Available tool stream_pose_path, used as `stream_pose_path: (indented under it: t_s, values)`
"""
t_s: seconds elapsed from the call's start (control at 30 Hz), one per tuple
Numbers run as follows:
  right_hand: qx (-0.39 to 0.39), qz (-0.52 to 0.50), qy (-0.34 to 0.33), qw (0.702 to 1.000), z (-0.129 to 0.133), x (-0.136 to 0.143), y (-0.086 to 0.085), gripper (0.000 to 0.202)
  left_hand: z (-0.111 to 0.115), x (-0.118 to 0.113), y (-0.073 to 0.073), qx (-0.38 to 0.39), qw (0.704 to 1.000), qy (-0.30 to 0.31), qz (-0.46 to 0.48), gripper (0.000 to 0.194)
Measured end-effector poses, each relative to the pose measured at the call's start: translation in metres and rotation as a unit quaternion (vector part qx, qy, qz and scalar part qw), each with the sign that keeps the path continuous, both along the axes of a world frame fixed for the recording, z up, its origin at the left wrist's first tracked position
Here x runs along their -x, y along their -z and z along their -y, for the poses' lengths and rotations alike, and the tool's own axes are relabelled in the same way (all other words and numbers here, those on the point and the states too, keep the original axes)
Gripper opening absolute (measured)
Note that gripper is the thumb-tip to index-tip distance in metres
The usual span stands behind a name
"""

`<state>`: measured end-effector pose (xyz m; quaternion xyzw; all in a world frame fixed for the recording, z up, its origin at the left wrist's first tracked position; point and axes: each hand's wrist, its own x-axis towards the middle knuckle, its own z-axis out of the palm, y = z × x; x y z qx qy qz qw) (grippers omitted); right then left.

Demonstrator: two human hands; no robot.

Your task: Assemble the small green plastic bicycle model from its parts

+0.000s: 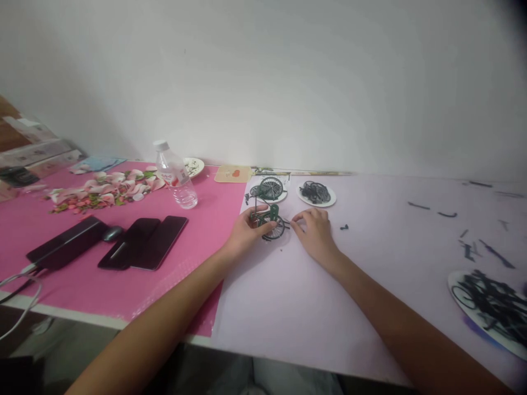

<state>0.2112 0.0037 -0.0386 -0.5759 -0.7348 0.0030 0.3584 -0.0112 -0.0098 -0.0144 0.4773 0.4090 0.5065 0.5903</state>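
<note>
My left hand [246, 227] is closed around a small dark model bicycle [275, 226], with its spoked wheel facing right. Thumb and fingers grip the bicycle at its frame. To the right, my right hand [312, 227] pinches at the end of a thin dark piece by the wheel; whether that piece is joined to the bicycle I cannot tell. Behind my hands stands a white plate [284, 197] with a spoked wheel on it. Another white plate [331, 202] beside it bears several dark wheels. A small black part [344, 226] lies right of my right hand.
At the right edge, a plate [455, 285] is heaped with black parts, and loose black strips [496, 253] lie behind it. On the pink left side are a water bottle [177, 178], phones [158, 243], a black power bank [68, 241] and pink petals [107, 189]. A wall rises behind.
</note>
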Motion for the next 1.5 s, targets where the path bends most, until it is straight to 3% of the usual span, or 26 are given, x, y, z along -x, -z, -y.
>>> stream_pose_path:
  t_s: [0.17,0.33,1.03,1.5]
  values:
    - [0.031,-0.181,-0.087,0.979,0.012,0.012,-0.021,0.024,0.003,-0.001,-0.002,-0.006,0.999,0.039,0.002,0.068]
    - [0.101,-0.3,-0.092,0.944,0.024,0.025,-0.033,0.032,0.006,-0.004,-0.002,0.0,0.996,0.08,-0.033,0.064]
    - [0.098,-0.326,-0.106,0.934,0.023,0.026,-0.031,0.025,0.004,-0.002,0.003,-0.004,0.995,0.099,-0.019,0.061]
    - [0.102,-0.344,-0.116,0.926,0.022,0.024,-0.028,0.035,0.002,-0.003,0.002,-0.002,0.995,0.095,0.005,0.066]
